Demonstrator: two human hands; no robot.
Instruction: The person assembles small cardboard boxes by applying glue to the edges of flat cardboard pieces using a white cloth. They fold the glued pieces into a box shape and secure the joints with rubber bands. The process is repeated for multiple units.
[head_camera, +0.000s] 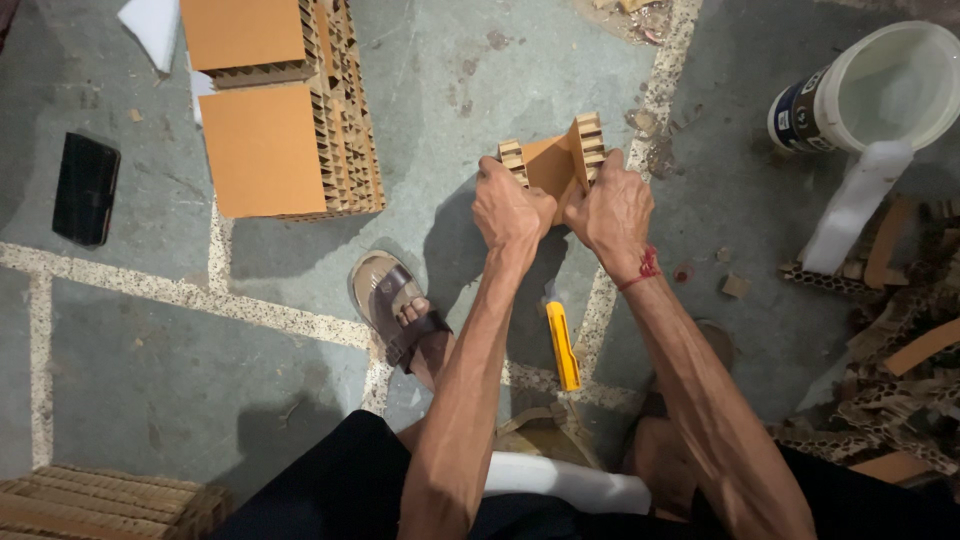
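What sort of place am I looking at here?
Probably an informal floor workshop for cutting honeycomb cardboard. Both hands, left hand and right hand, grip a cardboard piece over a concrete floor, with stacked cardboard blocks, offcuts and a yellow utility knife.

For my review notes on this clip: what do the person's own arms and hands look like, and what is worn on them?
Both arms are bare, lean and sinewy, with no sleeves in view. The left hand wears no glove, ring or band that shows. The right hand is also ungloved; a thin red thread is tied round its wrist, with a loose end hanging.
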